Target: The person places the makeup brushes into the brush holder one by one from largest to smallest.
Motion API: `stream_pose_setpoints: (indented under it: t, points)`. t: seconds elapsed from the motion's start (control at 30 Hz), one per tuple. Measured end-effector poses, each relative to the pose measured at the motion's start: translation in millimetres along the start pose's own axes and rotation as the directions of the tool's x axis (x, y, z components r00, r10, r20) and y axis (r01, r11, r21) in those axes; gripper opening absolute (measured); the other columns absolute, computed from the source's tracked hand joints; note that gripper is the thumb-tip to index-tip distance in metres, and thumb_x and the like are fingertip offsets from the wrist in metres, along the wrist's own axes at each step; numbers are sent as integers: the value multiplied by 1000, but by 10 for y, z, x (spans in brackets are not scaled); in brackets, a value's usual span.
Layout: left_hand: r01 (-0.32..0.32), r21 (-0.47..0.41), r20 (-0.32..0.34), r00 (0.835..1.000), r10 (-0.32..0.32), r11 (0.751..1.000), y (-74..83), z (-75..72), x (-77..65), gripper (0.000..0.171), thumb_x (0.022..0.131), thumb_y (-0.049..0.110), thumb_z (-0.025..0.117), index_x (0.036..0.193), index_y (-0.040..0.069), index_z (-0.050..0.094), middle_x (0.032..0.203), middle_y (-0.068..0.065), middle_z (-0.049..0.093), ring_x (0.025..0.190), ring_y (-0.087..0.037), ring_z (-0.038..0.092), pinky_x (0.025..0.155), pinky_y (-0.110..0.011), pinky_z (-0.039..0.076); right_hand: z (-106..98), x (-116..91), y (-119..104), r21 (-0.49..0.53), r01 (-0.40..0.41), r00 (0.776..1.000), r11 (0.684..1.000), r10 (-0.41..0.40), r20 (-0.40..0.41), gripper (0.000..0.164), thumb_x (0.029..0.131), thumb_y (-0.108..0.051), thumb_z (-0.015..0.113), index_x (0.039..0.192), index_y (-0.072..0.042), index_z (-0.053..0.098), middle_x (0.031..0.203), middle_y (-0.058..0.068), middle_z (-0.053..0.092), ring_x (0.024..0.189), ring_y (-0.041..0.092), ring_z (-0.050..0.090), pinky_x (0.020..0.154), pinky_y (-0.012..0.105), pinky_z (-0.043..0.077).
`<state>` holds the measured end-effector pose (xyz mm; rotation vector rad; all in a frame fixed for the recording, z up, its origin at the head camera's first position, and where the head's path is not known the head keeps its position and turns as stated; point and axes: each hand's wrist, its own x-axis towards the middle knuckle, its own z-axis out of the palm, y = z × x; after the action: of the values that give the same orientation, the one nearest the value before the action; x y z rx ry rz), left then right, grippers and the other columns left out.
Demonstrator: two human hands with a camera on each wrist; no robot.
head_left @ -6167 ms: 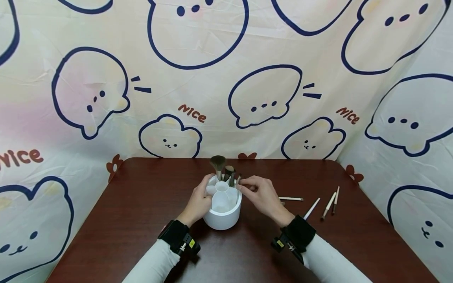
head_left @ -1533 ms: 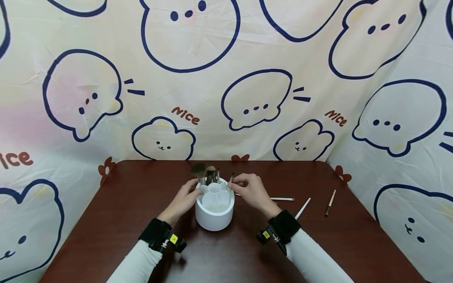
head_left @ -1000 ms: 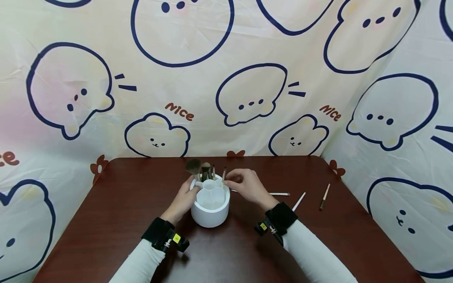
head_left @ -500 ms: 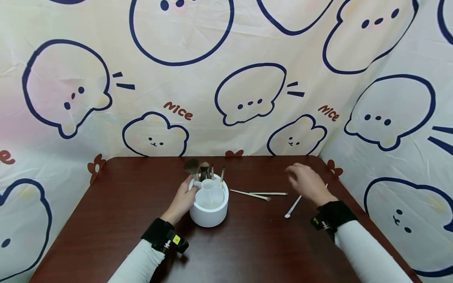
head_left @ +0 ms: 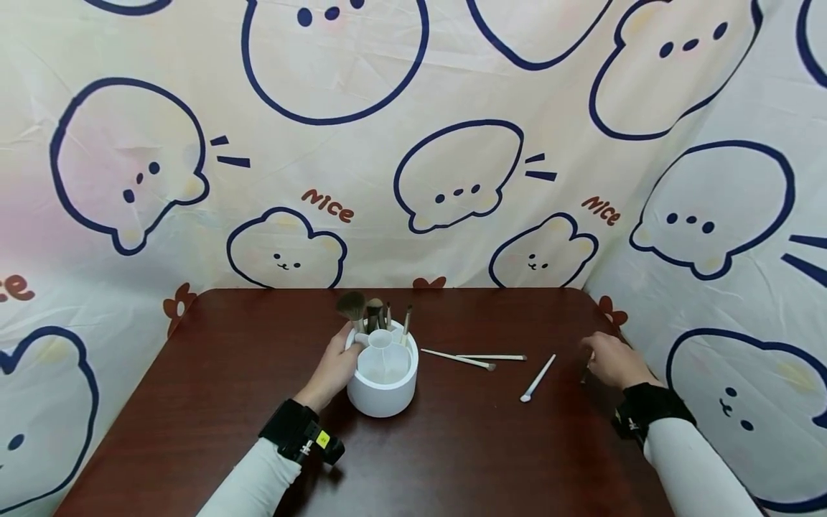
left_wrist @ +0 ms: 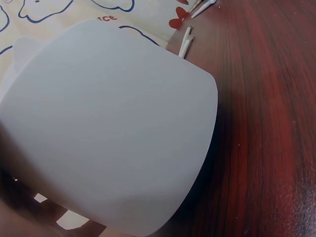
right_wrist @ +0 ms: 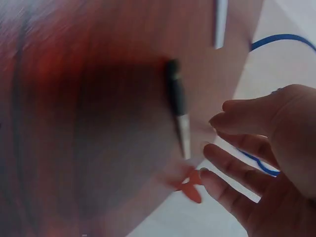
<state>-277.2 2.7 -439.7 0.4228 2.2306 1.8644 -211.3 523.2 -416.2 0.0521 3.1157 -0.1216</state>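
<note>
My left hand [head_left: 332, 366] grips the left side of a white round brush holder [head_left: 381, 397], its thumb over the rim. In the left wrist view the white wall of the holder [left_wrist: 113, 118] fills most of the picture. Several makeup brushes stand in it, among them a wide fluffy brush [head_left: 352, 307] and a slim brush [head_left: 407, 324] on the right. At the table's right side my right hand [head_left: 617, 359] hovers over a makeup brush [right_wrist: 178, 106]. Its fingers are spread and hold nothing in the right wrist view. From the head, this hand mostly hides that brush.
Two slim brushes lie right of the holder, a nearer brush [head_left: 459, 359] and a farther brush [head_left: 500, 357]. A white-handled brush [head_left: 538, 378] lies between them and my right hand. The brown table [head_left: 452, 459] meets a printed cloth backdrop [head_left: 381, 165] behind and on the right.
My right hand has let go of a slim brush, now standing in the holder, and moved right to the brush at the table's side. My left hand still grips the holder.
</note>
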Motion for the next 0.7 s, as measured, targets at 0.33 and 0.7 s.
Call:
stream_pose_setpoints:
  t: [0.33, 0.7]
  points:
    - [-14, 14, -2, 1000, 14, 1000, -12, -8, 9, 64, 102, 6, 39, 162, 0, 16, 165, -24, 24, 152, -39, 23, 119, -59, 22, 204, -34, 104, -42, 158, 987, 987, -158, -2, 31, 80, 15, 64, 72, -14, 69, 74, -1, 59, 70, 18, 51, 63, 37, 46]
    - [0, 15, 4, 1000, 0, 1000, -8, -13, 14, 64, 104, 7, 39, 162, -2, 14, 166, -24, 21, 152, -40, 21, 119, -60, 21, 103, -60, -94, -134, 239, 969, 962, -244, -21, 25, 83, 7, 74, 85, -18, 74, 79, -6, 64, 76, 14, 57, 69, 40, 54]
